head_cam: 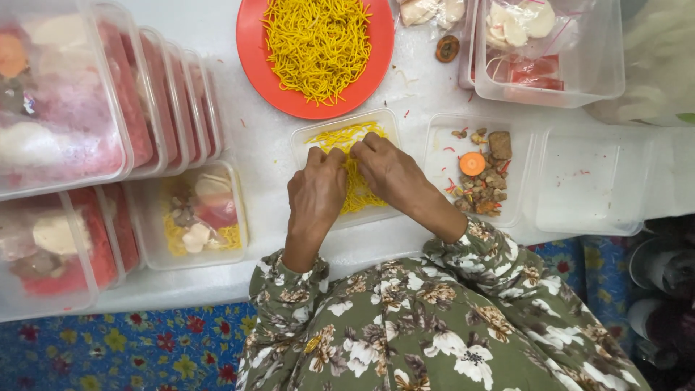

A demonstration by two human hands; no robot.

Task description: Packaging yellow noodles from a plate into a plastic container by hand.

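A clear plastic container (376,122) sits in front of me on the white table, holding a bed of yellow noodles (347,137). My left hand (316,192) and my right hand (387,170) are both inside it, fingers curled down and pressing into the noodles, fingertips close together. Whether they pinch noodles is partly hidden by the knuckles. Beyond the container stands an orange plate (257,54) heaped with more yellow noodles (318,43).
A filled container (190,211) with noodles and toppings lies to the left, beside stacks of lidded filled containers (65,116). To the right, a container (443,156) holds brown pieces and a carrot slice (472,164); an empty one (590,181) follows. A tub (550,51) of ingredients stands behind.
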